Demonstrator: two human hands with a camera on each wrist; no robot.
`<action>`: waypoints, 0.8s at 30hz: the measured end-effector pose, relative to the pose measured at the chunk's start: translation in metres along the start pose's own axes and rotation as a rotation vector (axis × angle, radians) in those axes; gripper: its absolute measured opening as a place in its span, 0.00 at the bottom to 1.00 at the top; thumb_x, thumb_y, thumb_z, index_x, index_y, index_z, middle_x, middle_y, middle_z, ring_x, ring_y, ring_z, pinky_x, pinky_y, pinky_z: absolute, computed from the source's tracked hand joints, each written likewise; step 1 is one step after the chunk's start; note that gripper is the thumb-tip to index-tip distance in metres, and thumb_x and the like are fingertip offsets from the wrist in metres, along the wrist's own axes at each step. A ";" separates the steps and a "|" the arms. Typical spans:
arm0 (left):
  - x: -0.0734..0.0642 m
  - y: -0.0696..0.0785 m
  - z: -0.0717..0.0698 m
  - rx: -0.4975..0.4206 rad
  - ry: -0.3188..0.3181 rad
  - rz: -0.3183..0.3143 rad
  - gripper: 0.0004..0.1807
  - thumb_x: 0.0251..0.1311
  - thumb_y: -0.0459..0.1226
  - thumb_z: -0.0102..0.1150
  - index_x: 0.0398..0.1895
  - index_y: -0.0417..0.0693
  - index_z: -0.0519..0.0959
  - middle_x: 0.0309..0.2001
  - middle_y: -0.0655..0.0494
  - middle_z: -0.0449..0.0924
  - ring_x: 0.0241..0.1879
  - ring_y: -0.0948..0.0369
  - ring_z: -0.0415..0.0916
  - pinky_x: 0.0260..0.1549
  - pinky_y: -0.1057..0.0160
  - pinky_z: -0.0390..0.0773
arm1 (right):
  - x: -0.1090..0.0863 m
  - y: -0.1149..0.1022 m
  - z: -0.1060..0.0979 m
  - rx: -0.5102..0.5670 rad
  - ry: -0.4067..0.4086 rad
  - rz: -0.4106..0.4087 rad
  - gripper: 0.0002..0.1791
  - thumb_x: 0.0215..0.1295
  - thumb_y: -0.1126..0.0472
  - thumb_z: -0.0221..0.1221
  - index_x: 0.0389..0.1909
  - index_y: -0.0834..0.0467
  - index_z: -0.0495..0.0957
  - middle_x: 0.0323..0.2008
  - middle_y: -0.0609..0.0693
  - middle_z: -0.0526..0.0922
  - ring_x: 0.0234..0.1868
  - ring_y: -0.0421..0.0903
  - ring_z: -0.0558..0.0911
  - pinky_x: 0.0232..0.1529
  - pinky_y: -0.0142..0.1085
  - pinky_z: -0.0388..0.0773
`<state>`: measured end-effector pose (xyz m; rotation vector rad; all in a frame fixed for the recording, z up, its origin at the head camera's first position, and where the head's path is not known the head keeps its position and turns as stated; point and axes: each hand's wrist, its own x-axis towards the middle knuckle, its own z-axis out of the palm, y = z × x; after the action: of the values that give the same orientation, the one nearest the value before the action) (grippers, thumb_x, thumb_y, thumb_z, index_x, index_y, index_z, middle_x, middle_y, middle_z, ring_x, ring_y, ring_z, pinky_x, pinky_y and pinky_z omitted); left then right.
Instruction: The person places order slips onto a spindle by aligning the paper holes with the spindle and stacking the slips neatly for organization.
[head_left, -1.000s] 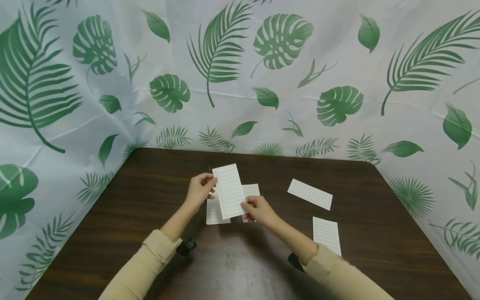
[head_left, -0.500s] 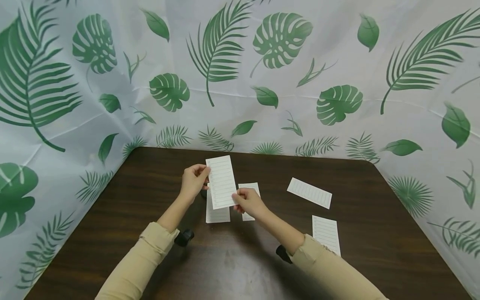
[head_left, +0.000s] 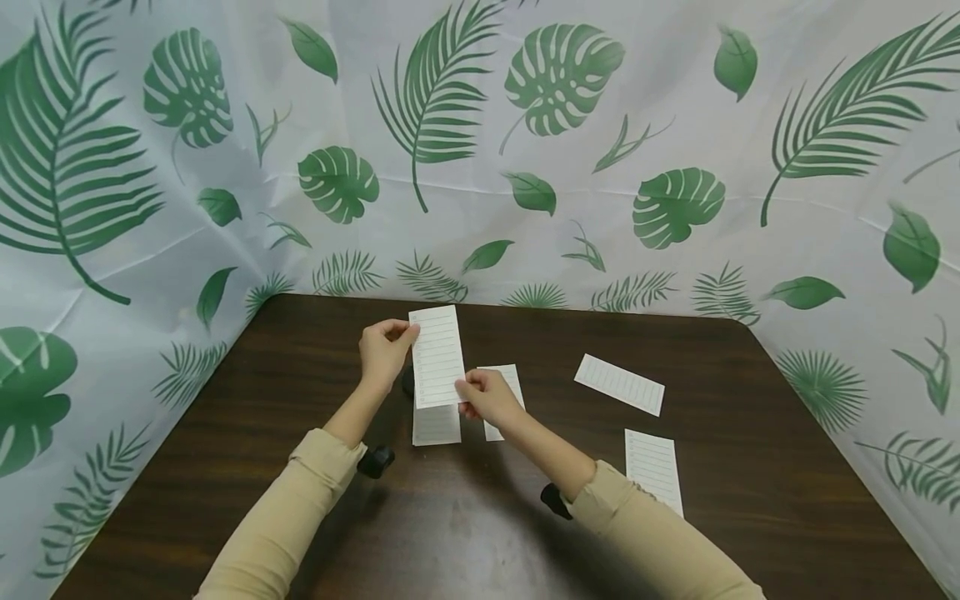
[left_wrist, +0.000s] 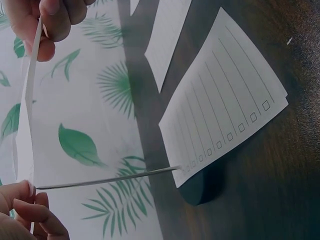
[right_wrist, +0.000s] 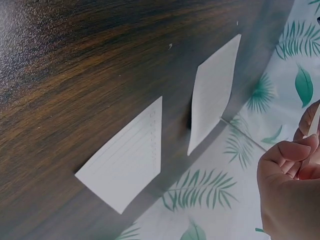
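A lined white paper slip (head_left: 437, 358) with small checkboxes is held up between both hands. My left hand (head_left: 384, 354) pinches its upper left edge, and my right hand (head_left: 491, 396) pinches its lower right corner. Below it, a stack of similar slips (left_wrist: 225, 95) sits on a dark base (left_wrist: 195, 192). From that stack a thin metal spike (left_wrist: 115, 178) rises. In the left wrist view the spike's tip meets the held slip at the left fingers; whether it pierces the paper cannot be told. The held slip covers part of the stack in the head view.
Behind the right hand lies another slip (head_left: 506, 392) on the dark wooden table (head_left: 465, 517). Two more slips lie to the right, one angled (head_left: 619, 384) and one nearer (head_left: 652, 467). A leaf-patterned curtain (head_left: 480, 150) borders the table's back and sides.
Both hands have carried the slip left and farther from me, over the stack. It has turned a little straighter. The slips on the table stay where they were.
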<state>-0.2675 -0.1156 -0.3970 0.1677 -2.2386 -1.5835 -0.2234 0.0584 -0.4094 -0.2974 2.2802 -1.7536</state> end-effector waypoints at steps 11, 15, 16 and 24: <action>0.006 0.004 0.002 0.050 0.041 0.018 0.11 0.56 0.36 0.64 0.34 0.35 0.85 0.34 0.40 0.84 0.34 0.51 0.78 0.27 0.70 0.71 | 0.001 -0.005 0.002 0.002 0.029 0.008 0.11 0.70 0.66 0.49 0.35 0.71 0.74 0.12 0.43 0.72 0.15 0.36 0.70 0.18 0.23 0.69; 0.006 0.004 0.002 0.076 0.020 0.000 0.11 0.56 0.37 0.64 0.34 0.36 0.85 0.35 0.40 0.85 0.35 0.50 0.79 0.28 0.67 0.73 | 0.001 -0.005 0.003 0.026 0.026 0.016 0.10 0.69 0.67 0.49 0.36 0.72 0.74 0.12 0.43 0.72 0.15 0.36 0.71 0.18 0.23 0.71; 0.006 0.004 0.002 0.083 0.014 -0.008 0.11 0.56 0.37 0.64 0.34 0.36 0.85 0.35 0.40 0.85 0.35 0.49 0.79 0.29 0.65 0.74 | 0.001 -0.004 0.003 0.025 0.024 0.014 0.10 0.69 0.67 0.49 0.35 0.72 0.74 0.12 0.43 0.72 0.15 0.36 0.70 0.18 0.23 0.71; 0.010 0.004 0.001 0.102 -0.024 -0.062 0.13 0.57 0.38 0.63 0.37 0.35 0.85 0.39 0.41 0.84 0.41 0.50 0.78 0.38 0.57 0.77 | 0.003 -0.003 0.004 0.012 0.015 0.006 0.10 0.69 0.67 0.49 0.33 0.72 0.74 0.12 0.43 0.72 0.15 0.36 0.71 0.19 0.24 0.71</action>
<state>-0.2761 -0.1164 -0.3912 0.2500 -2.3551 -1.5111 -0.2247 0.0531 -0.4073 -0.2750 2.2783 -1.7713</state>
